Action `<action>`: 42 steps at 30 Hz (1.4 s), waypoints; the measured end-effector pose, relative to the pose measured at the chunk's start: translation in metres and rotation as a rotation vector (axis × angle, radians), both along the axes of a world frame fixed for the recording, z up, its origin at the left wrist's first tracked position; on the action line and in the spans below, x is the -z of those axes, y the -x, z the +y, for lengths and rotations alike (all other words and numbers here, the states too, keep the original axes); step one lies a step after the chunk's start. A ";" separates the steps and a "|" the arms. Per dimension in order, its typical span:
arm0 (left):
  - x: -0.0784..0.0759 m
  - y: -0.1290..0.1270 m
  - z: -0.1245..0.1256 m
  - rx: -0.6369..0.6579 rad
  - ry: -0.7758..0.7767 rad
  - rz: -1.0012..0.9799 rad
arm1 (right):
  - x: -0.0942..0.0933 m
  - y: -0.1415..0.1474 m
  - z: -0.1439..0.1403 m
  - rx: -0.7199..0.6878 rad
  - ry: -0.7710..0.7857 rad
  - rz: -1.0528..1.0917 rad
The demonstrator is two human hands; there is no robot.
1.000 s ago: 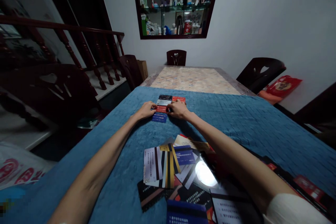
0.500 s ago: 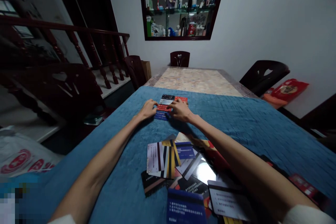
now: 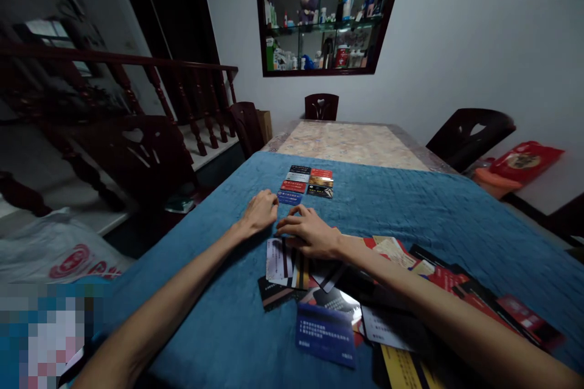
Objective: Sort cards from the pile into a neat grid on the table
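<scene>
Seven cards form two columns. The left hand, grip unclear, is beside their blue card; the right hand, fingers parted, overhangs magnetic-stripe cards.

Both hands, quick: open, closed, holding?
Left hand: loosely curled by the far blue card; open or closed, can't tell.
Right hand: open over the card pile, nothing visibly held.

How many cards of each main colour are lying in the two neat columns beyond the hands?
Black cards: 2
Red cards: 2
Silver card: 1
Blue card: 1
Gold card: 1
Total: 7
</scene>
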State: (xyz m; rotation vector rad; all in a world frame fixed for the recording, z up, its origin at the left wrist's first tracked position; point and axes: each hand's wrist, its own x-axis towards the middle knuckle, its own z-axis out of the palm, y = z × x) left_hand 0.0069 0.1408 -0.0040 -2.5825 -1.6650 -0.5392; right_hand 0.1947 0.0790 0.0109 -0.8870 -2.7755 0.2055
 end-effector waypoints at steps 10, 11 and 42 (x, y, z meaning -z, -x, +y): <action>0.001 -0.002 -0.074 -0.051 0.073 0.057 | 0.011 0.001 -0.022 -0.020 -0.045 -0.110; 0.002 -0.003 -0.077 -0.053 0.076 0.057 | 0.012 0.000 -0.024 -0.002 -0.055 -0.114; -0.001 0.006 -0.093 0.290 0.197 -0.025 | 0.019 -0.024 -0.042 0.321 -0.100 -0.077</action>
